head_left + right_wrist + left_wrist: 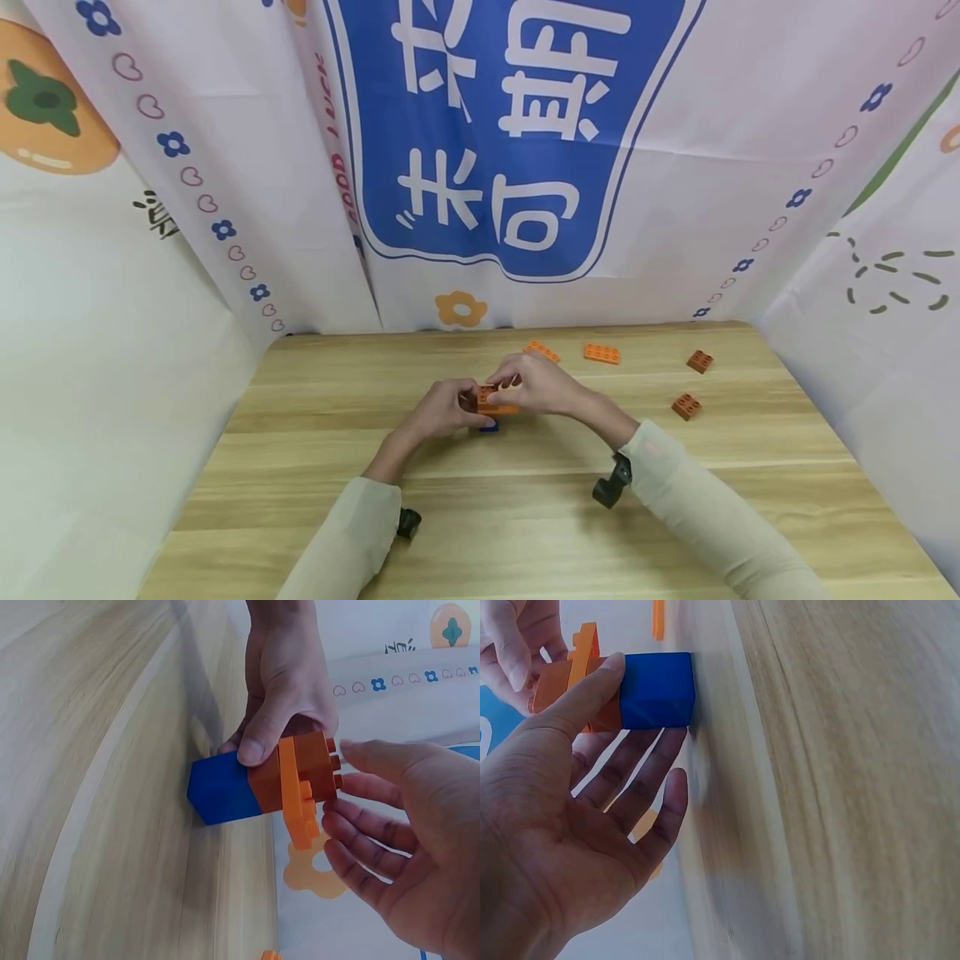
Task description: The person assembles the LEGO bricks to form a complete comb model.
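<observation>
A small upright stack stands on the table: a blue block [658, 690] at the bottom, a brown brick [265, 787], a thin orange plate [292, 796] that juts out to one side, and another brown brick [312, 761] on top, studs up. My left hand [447, 408] grips the stack, its thumb pressing where the blue block meets the lower brown brick and its fingers behind. At the top, my right hand [542, 385] has its thumb and fingertips right at the upper brick's studs, fingers loosely bent and spread.
Two orange plates lie beyond the hands, one [602, 353] in full view and one [543, 350] partly behind my right hand. Farther right are two brown bricks, a back one [701, 361] and a nearer one [686, 406]. A printed cloth [675, 250] hangs behind the wooden table [525, 525].
</observation>
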### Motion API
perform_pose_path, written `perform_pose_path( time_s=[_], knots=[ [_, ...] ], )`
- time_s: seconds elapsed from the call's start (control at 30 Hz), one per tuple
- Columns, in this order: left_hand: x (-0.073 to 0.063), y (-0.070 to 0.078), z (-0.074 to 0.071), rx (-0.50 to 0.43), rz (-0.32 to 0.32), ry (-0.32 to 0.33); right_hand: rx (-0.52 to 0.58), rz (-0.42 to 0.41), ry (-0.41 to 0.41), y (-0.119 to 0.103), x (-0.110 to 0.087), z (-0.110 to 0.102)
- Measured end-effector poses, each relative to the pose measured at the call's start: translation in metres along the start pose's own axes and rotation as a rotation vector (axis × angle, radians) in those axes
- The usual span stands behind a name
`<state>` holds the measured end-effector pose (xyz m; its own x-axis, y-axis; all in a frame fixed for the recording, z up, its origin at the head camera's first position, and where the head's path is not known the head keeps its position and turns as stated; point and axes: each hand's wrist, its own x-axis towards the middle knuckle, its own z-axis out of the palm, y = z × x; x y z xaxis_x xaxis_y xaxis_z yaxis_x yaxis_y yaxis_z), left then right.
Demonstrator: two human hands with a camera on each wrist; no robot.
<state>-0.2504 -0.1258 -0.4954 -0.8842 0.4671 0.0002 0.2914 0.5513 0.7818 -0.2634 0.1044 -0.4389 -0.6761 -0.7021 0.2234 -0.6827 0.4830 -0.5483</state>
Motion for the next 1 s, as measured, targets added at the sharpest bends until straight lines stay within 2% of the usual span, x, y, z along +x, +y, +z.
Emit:
perform_pose_path(
  time_s=[0.23,0.53,0.83,1.0],
  knots=[
    [-0.002,0.001,0.003,-0.016,-0.012,0.013,-0.021,0.033,0.045,0.009,-0.005,-0.008],
    [-0.002,0.000,0.003,-0.025,-0.025,0.022,-0.021,0.119,0.106,0.032,-0.011,-0.016],
    [-0.002,0.002,0.002,-0.019,-0.024,0.018,-0.077,0.106,0.126,0.055,-0.014,-0.026],
    [-0.002,0.001,0.002,-0.015,-0.019,0.024,-0.052,0.121,0.102,0.065,-0.013,-0.029]
  ],
)
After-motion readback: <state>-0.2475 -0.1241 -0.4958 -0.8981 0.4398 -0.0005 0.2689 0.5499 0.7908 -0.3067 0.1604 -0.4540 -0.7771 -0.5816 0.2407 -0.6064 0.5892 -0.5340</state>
